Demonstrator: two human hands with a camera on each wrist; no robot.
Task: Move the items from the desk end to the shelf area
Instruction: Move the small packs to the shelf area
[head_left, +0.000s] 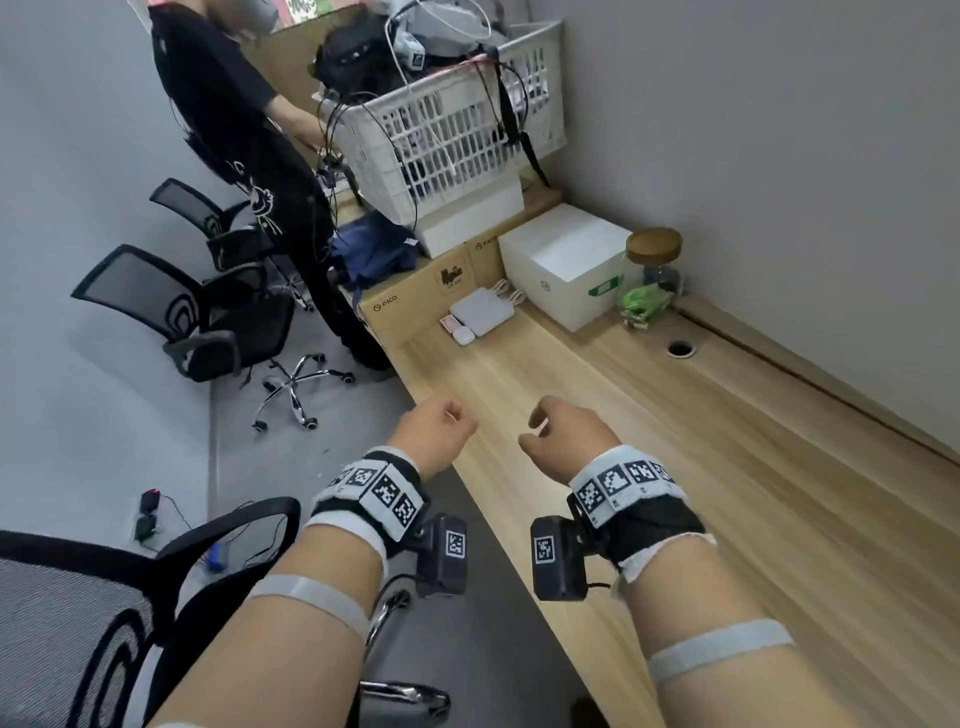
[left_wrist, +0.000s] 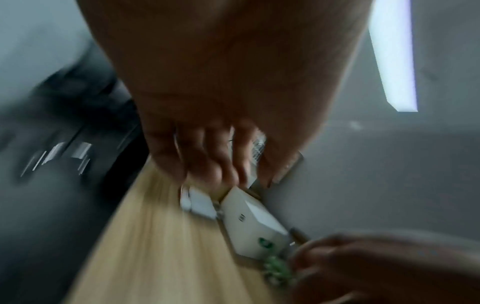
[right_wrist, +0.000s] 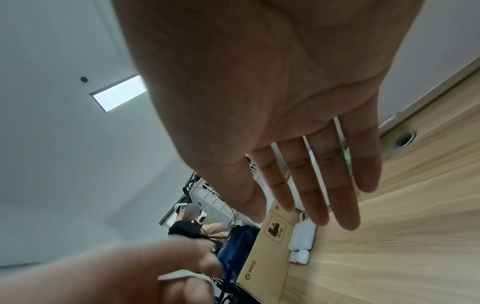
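Note:
At the desk's far end stand a white box (head_left: 566, 265), a cork-lidded glass jar (head_left: 654, 260), a green packet (head_left: 641, 304), a flat white device (head_left: 480, 310), a small white case (head_left: 462, 336) and a small red card box (head_left: 448, 323). My left hand (head_left: 452, 418) hovers over the desk's front edge, fingers loosely curled, holding nothing. My right hand (head_left: 537, 428) hangs beside it above the wood, also empty. In the right wrist view the right hand's fingers (right_wrist: 314, 195) are straight, with the white device (right_wrist: 302, 234) beyond them. The left wrist view is blurred; the white box (left_wrist: 253, 224) shows past the left hand's fingers (left_wrist: 215, 164).
A PICO cardboard box (head_left: 415, 301) carries a white basket (head_left: 452, 140) full of cables and gear. A person in black (head_left: 244, 130) stands at it. Office chairs (head_left: 208, 322) line the floor on the left. A cable hole (head_left: 680, 349) sits near the wall.

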